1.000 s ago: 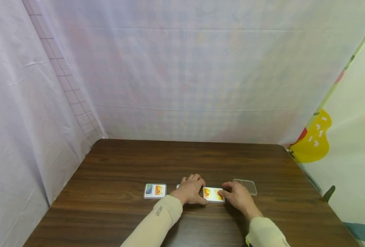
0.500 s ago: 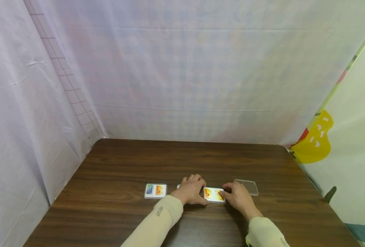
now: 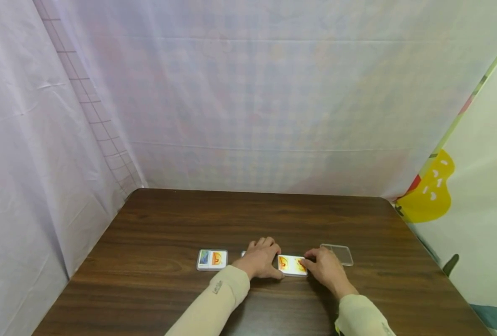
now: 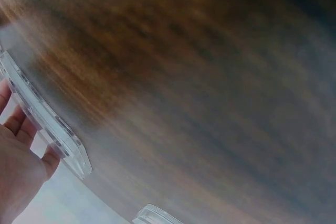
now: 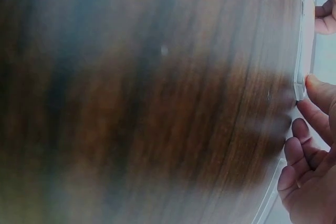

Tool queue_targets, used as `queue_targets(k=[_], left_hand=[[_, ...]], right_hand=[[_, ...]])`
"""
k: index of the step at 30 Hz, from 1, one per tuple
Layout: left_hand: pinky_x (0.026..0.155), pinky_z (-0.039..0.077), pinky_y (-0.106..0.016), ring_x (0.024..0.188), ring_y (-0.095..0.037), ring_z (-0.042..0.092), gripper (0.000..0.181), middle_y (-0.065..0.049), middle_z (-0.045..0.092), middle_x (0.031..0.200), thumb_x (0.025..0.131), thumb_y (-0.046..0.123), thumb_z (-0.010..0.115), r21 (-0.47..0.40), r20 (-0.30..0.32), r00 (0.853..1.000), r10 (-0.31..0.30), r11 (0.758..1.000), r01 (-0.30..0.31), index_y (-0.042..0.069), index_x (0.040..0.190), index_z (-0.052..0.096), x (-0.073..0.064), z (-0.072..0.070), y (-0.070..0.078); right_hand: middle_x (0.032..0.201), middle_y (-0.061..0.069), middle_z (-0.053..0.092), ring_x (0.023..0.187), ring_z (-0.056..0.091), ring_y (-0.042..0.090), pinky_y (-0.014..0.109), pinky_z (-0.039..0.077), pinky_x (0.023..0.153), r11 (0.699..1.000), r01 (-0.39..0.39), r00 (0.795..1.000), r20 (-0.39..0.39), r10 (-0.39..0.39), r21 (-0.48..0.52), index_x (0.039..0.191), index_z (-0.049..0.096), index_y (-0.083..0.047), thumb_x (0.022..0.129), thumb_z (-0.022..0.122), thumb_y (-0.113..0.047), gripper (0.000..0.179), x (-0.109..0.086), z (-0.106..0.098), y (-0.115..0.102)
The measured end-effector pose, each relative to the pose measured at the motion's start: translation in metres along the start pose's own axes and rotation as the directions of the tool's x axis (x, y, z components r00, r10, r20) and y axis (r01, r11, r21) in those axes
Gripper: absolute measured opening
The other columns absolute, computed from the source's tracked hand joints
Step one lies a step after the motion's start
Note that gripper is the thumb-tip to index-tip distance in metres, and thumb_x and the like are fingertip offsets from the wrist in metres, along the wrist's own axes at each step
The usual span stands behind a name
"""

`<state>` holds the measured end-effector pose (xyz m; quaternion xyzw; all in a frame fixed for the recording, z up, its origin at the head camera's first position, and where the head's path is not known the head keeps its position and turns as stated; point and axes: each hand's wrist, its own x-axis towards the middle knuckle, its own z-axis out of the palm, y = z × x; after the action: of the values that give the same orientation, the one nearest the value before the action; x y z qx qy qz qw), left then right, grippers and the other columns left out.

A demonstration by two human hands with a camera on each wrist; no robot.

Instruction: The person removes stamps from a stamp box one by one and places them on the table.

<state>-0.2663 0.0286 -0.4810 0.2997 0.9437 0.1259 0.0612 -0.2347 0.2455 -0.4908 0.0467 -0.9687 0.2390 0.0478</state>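
A clear flat plastic card case (image 3: 289,265), with orange pictures on white behind its face, lies on the table between both hands. At its left end is my left hand (image 3: 258,258), thumb at the near corner and forefinger at the far one. My right hand (image 3: 325,268) pinches the right end, thumb on top. In the right wrist view, the right thumb and forefinger meet at the case's corner (image 5: 299,88), and the left thumb touches its other end. Fingers show against a clear case edge (image 4: 47,119) in the left wrist view. Another case (image 3: 242,254) is mostly hidden under my left hand.
A similar case (image 3: 212,260) with a blue-green picture and an orange one lies to the left. Behind my right hand lies a clear plastic cover (image 3: 343,255). The brown wooden table (image 3: 168,224) ends at pale curtains (image 3: 248,116).
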Motion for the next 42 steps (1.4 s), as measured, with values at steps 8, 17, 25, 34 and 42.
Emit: queue_targets(k=[8, 17, 25, 34, 42], left_hand=[[0.099, 0.037, -0.041, 0.118, -0.016, 0.046, 0.053, 0.005, 0.051, 0.124, 0.077, 0.054, 0.077, 0.013, 0.000, 1.000, -0.002, 1.000, 0.002, 0.023, 0.116, 0.060, 0.0013, 0.0036, -0.0012], [0.098, 0.037, -0.041, 0.117, -0.016, 0.046, 0.053, 0.004, 0.051, 0.123, 0.076, 0.054, 0.078, 0.017, 0.001, 1.000, -0.004, 1.000, 0.004, 0.023, 0.116, 0.060, 0.0031, 0.0049, -0.0018], [0.099, 0.036, -0.041, 0.118, -0.015, 0.045, 0.053, 0.005, 0.050, 0.124, 0.077, 0.054, 0.077, 0.019, 0.010, 1.000, -0.011, 1.000, 0.011, 0.023, 0.117, 0.060, 0.0034, 0.0043, -0.0013], [0.097, 0.037, -0.040, 0.116, -0.015, 0.046, 0.053, 0.004, 0.050, 0.124, 0.076, 0.054, 0.078, 0.024, 0.007, 1.000, -0.009, 1.000, 0.009, 0.023, 0.116, 0.060, 0.0032, 0.0033, -0.0009], [0.097, 0.037, -0.040, 0.115, -0.015, 0.046, 0.053, 0.004, 0.051, 0.123, 0.076, 0.052, 0.079, 0.020, 0.000, 1.000, -0.004, 1.000, 0.004, 0.022, 0.115, 0.060, 0.0004, 0.0012, 0.0003]], right_hand=[[0.110, 0.023, 0.066, 0.119, 0.050, 0.053, 0.061, 0.041, 0.094, 1.000, -0.021, 1.000, -0.002, 0.021, -0.012, 0.095, 0.075, -0.008, 0.089, 0.072, -0.023, 0.017, -0.0008, 0.0010, 0.0006], [0.109, 0.022, 0.063, 0.111, 0.055, 0.050, 0.061, 0.043, 0.090, 0.998, -0.055, 0.998, -0.006, 0.055, -0.040, 0.095, 0.075, -0.009, 0.089, 0.072, -0.027, 0.019, -0.0018, -0.0001, -0.0006], [0.097, 0.013, 0.062, 0.094, 0.060, 0.039, 0.056, 0.045, 0.081, 0.997, -0.070, 0.997, -0.010, 0.070, -0.023, 0.094, 0.074, -0.009, 0.088, 0.073, -0.027, 0.019, -0.0012, 0.0002, -0.0002], [0.092, 0.010, 0.061, 0.085, 0.061, 0.030, 0.050, 0.046, 0.077, 0.994, -0.088, 0.996, -0.005, 0.089, 0.059, 0.091, 0.073, -0.009, 0.087, 0.073, -0.023, 0.015, 0.0012, -0.0002, 0.0002], [0.093, 0.008, 0.066, 0.086, 0.060, 0.025, 0.045, 0.046, 0.076, 0.978, -0.144, 0.990, 0.018, 0.143, 0.153, 0.092, 0.073, -0.007, 0.087, 0.071, -0.020, 0.014, 0.0017, -0.0039, -0.0023]])
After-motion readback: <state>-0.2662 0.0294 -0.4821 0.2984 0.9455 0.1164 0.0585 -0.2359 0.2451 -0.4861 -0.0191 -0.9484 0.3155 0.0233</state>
